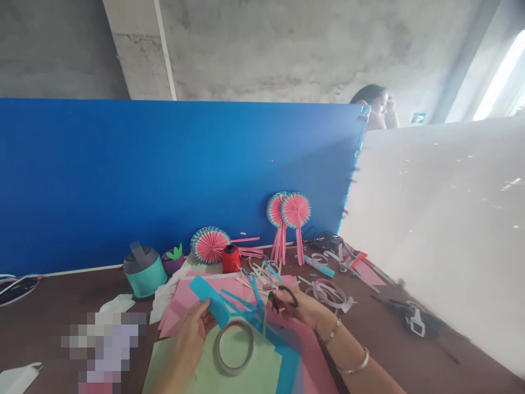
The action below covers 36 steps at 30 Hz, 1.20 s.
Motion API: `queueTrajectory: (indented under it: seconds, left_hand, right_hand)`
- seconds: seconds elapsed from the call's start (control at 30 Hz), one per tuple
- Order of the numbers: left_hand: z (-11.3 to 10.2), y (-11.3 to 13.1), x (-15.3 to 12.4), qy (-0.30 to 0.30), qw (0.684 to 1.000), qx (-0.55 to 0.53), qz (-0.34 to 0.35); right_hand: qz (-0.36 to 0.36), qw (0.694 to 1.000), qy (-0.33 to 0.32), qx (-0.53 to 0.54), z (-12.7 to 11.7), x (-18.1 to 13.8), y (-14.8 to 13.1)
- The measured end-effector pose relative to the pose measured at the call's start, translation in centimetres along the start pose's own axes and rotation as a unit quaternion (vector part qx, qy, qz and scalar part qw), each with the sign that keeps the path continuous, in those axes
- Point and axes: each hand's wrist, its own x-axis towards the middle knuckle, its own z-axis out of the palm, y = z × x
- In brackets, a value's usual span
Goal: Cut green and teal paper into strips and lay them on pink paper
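Observation:
A piece of blue paper [205, 290] is pinched between the thumb and fingers of my left hand [193, 331]. My right hand [301, 307] is closed around black-handled scissors [294, 295]; whether the blades are apart I cannot make out. Below and between the hands, a roll of tape [219, 353] lies flat on light green paper [262, 369]. Narrow blue strips [238, 300] and pale offcuts lie loosely in front of my right hand. Pink sheets [180, 301] spread out beneath, with more blue paper [289, 366] at the lower right.
Pleated pink paper fans [296, 210] lean on the blue partition [164, 175]. Near it stand a red container [231, 259], a teal pot [145, 278] and a purple planter [173, 262]. A glue stick [319, 266] and curled strips [328, 293] lie right. A person [371, 98] is behind the partition.

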Motion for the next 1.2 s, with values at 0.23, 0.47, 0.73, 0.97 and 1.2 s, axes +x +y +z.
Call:
queueTrajectory:
  seconds: [0.23, 0.47, 0.73, 0.97, 1.2]
  left_hand:
    - [0.5, 0.4, -0.5, -0.019, 1.000, -0.015, -0.005]
    - [1.0, 0.3, -1.3, -0.086, 0.994, -0.016, -0.071]
    - [1.3, 0.4, -1.7, -0.134, 0.982, -0.034, -0.125]
    - [1.8, -0.3, -1.9, -0.191, 0.964, -0.107, -0.153]
    - [1.7, -0.3, -1.5, -0.112, 0.973, -0.134, -0.152]
  right_hand:
    - [0.117, 0.968, 0.044, -0.218, 2.1, 0.6, 0.4]
    - [0.103, 0.983, -0.053, -0.145, 1.8, 0.5, 0.6]
    - [0.074, 0.984, -0.151, -0.051, 1.9, 0.9, 1.6]
    - [0.100, 0.975, -0.198, -0.012, 2.7, 1.4, 2.5]
    - [0.115, 0.978, -0.170, -0.040, 2.5, 0.9, 1.8]
